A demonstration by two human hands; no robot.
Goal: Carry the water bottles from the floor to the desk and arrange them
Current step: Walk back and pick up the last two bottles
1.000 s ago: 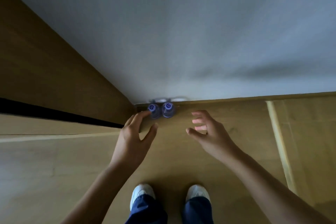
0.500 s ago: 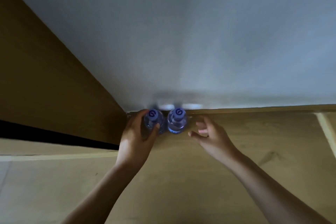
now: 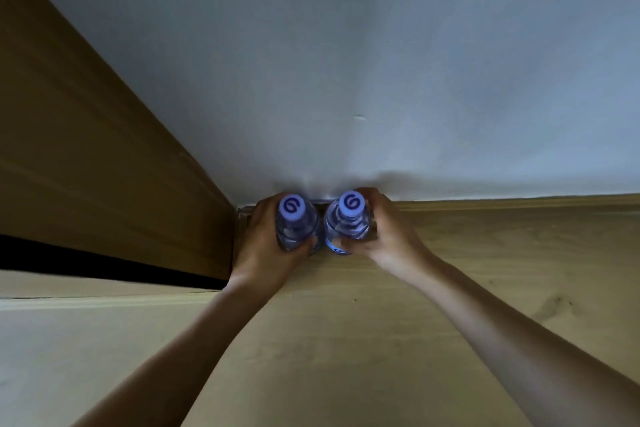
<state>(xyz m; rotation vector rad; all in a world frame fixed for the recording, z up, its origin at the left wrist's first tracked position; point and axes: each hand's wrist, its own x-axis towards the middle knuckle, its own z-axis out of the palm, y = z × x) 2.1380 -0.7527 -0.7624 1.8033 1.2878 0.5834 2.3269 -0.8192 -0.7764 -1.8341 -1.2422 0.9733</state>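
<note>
**Operator:** What is the status of both hands and the load?

**Guide:** Your left hand (image 3: pixel 266 246) is wrapped around the left water bottle (image 3: pixel 296 227); your right hand (image 3: pixel 381 236) is wrapped around the right water bottle (image 3: pixel 346 225). Both bottles stand upright, side by side on the wooden floor (image 3: pixel 485 270), close against the white wall (image 3: pixel 346 62). Whether they have left the floor cannot be determined.

**Operator:** How will they handle?

**Guide:** Expect moderate weight, judging by the sealed caps. The clear plastic is likely thin, ribbed and slippery; grip at mid-body, as you are now, without crushing.

**Operator:** Obstructions?

**Guide:** The wooden panel (image 3: pixel 104 149) at your left meets the wall in a corner just beside the left bottle. Lift straight up and draw back. The table is not visible.
</note>
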